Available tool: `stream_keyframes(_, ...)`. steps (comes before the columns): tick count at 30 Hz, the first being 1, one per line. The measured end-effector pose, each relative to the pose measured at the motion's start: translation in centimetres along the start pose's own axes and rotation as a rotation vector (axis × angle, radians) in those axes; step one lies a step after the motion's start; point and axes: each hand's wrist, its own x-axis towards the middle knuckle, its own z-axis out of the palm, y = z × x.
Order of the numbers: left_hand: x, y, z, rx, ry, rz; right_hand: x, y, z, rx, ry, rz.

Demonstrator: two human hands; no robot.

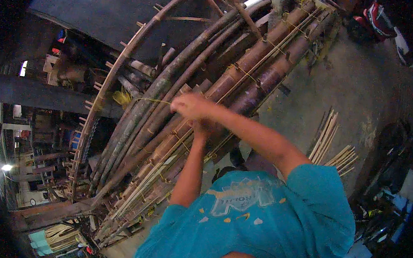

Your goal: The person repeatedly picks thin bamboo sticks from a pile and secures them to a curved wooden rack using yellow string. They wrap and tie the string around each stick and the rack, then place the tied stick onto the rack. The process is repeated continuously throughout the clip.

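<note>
A lashing step appears to be in hand on a curved frame of bamboo poles [246, 71], which lies slanted across the concrete floor [355, 89] from lower left to upper right. The right hand [191, 105] is raised above the poles, its grip closed on a thin yellowish binding strip [148, 99] that runs off to the left. The left hand [205, 128] rests lower, against the poles, and whether its grip is closed cannot be told, since the right forearm crosses it. The next move is judged to call for a steady pull, so that the strip is drawn tight around the poles. The knot itself is hidden under the hands; loose bamboo slats [326, 134] lie near, and the left background is too dark to be made out.
</note>
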Motion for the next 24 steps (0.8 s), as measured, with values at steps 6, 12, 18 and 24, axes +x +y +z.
stream_keyframes(6, 1.9, -0.2, -0.7, -0.109, -0.165, -0.198, 1.0, 4.2, -3.5, 0.067, -0.142, 0.234)
stream_keyframes(12, 1.2, -0.1, -0.6, -0.349, -0.082, -0.201, -14.9, 4.1, 0.8, -0.034, -0.116, -0.216)
stream_keyframes(18, 10.3, 1.2, -4.6, -0.770, 0.039, -0.164, -16.3, 5.1, 3.1, -0.219, 0.144, -0.296)
stream_keyframes(24, 13.6, -8.7, 3.6, -0.158, 0.178, -0.080, -17.0, 6.9, 5.1, 0.084, 0.437, -0.222)
